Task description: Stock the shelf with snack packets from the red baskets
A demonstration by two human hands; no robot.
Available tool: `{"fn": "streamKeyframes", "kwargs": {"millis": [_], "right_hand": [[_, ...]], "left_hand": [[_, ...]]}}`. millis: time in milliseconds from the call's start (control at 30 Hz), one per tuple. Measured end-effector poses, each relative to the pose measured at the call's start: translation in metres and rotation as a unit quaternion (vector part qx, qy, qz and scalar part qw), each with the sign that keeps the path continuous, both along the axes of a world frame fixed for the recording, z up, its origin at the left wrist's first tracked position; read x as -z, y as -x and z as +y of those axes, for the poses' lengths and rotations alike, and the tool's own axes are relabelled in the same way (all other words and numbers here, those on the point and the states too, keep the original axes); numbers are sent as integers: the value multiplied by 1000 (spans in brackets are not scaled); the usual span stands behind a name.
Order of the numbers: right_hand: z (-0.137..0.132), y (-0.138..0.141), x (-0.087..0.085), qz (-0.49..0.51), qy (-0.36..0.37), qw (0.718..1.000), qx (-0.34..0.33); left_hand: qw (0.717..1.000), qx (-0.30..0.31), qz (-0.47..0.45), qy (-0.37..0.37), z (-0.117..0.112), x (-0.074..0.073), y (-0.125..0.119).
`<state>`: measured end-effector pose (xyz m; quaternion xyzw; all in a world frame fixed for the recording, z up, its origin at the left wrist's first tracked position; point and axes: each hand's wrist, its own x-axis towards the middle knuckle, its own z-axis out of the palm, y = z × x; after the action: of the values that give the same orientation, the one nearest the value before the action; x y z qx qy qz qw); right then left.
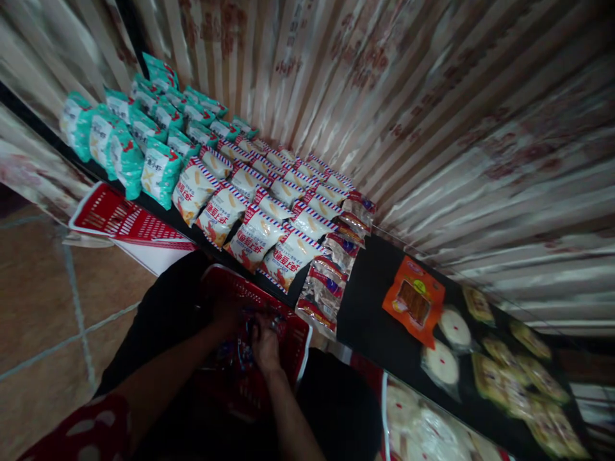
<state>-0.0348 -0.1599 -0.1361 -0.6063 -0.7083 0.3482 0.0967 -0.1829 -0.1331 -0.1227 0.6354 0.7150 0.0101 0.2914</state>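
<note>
Both my hands are down inside a red plastic basket [300, 339] that stands between my knees. My right hand [265, 342] has its fingers curled on a shiny dark red and blue snack packet [245, 349]. My left hand [229, 317] is beside it at the left, in shadow and blurred, so its fingers cannot be made out. More dark packets seem to lie deeper in the basket. At the black shelf's edge, just beyond the basket, are clear snack packets [321, 294] with red and purple labels.
On the black shelf [365, 307] stand rows of teal snack bags [161, 169] and white-and-red snack bags [254, 237]. Farther right lie an orange packet [416, 301], round white packets [442, 365] and yellowish packs [509, 378]. Another red basket [120, 214] sits left. Pleated curtains [432, 128] hang behind.
</note>
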Motion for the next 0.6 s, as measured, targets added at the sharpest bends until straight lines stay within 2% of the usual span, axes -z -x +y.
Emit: {"fn": "streamKeyframes", "kwargs": {"millis": [100,200,300,367,500,600], "right_hand": [[4,-2,-5,-11,-45,999,-7],[6,-5,-17,-5,-53,996,-64],[4,-7,-36,1,-39,992,-117],[1,-8,-53,-1,-34,992,-119],[-7,-14,-90,33,-27,994,-101],[-15,-23,-112,111,-45,988,-94]], "left_hand": [[1000,29,2,5,-3,-9,-4],[997,70,-11,-10,-9,-25,-4],[991,120,-37,-41,-16,-44,-2],[985,153,-51,-61,-20,-57,0],[951,261,-53,-158,-22,-87,2],[912,330,-57,-238,-20,-119,1]]}}
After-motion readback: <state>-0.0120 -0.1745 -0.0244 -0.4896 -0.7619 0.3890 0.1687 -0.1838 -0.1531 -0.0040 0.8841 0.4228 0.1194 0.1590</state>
